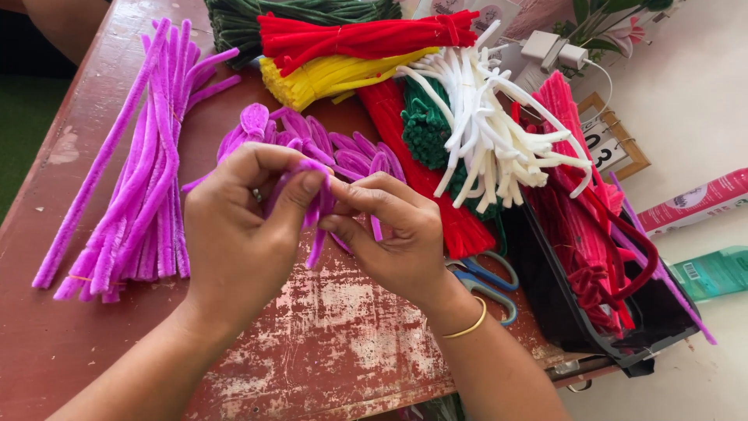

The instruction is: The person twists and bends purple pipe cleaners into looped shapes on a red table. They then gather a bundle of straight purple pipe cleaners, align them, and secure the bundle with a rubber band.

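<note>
Your left hand (234, 234) and right hand (397, 238) both hold a pinching grip on the purple pipe cleaner (315, 204), just above the worn red counter (327, 343). Keep the fingertips close together so the bend stays tight. At the right edge lie a pink tube-shaped package (693, 201) and a green one (713, 271); a framed number sign (612, 140) stands behind the white bundle (487, 129).

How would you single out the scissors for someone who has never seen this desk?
Start at the worn red table and go just right of the right hand. The scissors lie flat beside the black tray, partly under the red pipe cleaners; only their blue loop handles show.
</note>
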